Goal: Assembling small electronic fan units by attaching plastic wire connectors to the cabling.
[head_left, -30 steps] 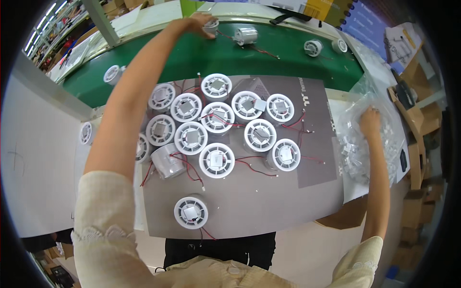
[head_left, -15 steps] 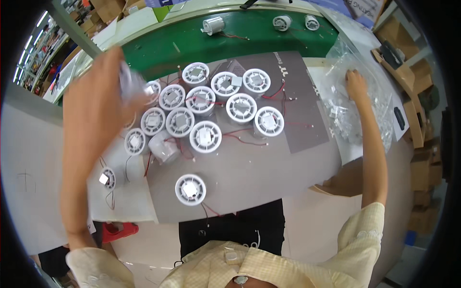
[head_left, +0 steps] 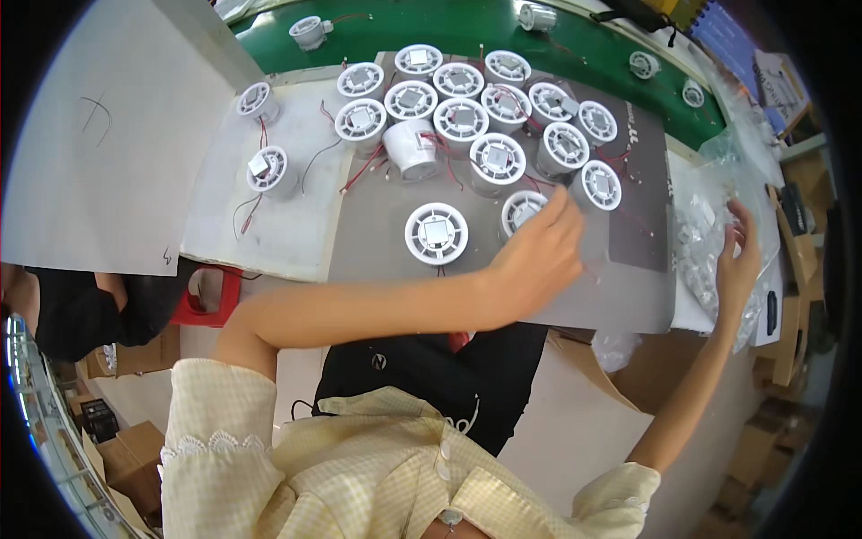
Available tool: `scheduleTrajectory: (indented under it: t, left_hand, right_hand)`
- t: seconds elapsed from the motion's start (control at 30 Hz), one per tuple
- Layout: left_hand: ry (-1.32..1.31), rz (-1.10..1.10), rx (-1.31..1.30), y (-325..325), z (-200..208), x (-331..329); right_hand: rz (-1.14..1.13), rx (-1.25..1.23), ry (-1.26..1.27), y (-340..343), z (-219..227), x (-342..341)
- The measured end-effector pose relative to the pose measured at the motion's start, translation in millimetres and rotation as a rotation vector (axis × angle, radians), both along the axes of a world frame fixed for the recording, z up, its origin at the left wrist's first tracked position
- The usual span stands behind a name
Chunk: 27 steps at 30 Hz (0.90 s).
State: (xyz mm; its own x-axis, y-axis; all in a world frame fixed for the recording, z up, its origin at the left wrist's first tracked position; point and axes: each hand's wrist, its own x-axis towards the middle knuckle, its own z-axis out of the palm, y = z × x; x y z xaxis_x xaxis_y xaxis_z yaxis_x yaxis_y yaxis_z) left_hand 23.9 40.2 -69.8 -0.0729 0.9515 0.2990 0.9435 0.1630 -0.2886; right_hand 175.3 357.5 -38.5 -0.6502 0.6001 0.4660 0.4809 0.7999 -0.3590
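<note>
My left hand (head_left: 543, 256) reaches across the front of the table, its fingers curled round the right side of a white round lamp housing (head_left: 523, 211). The hand hides the lower part of that housing. Just left of it stands another white housing (head_left: 436, 234), with a square silver plate in its ringed top. Behind them is a cluster of similar housings (head_left: 462, 121) with red and black wires, one lying tipped on its side (head_left: 411, 151). At the right, my right hand (head_left: 738, 256) is over a clear plastic bag (head_left: 705, 238) of small pieces, fingers bent and apart from the thumb.
Two more housings, one of them nearer (head_left: 269, 171), stand on the white surface at left. A green belt (head_left: 386, 27) with several housings runs along the back. Cardboard boxes (head_left: 664, 368) sit below the right edge, and a red stool (head_left: 211, 296) below the left.
My left hand has swung from the far left, with a white item in it, to the front middle beside a housing. The view has shifted; my right hand stays by the bag.
</note>
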Motion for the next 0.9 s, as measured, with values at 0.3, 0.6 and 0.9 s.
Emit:
scheduleTrajectory:
  t: [0.3,0.6,0.9]
  left_hand:
    - [-0.690,-0.242,0.054,17,7,-30]
    - [-1.050,-0.312,-0.047,40,16,-34]
    - [-1.426,-0.304,-0.065,53,22,-35]
  right_hand:
    - [0.372,-0.773,0.612,-133,-33,3]
    - [0.512,-1.289,0.786,-142,-52,21]
    - [0.328,-0.979,0.698,-148,-53,15]
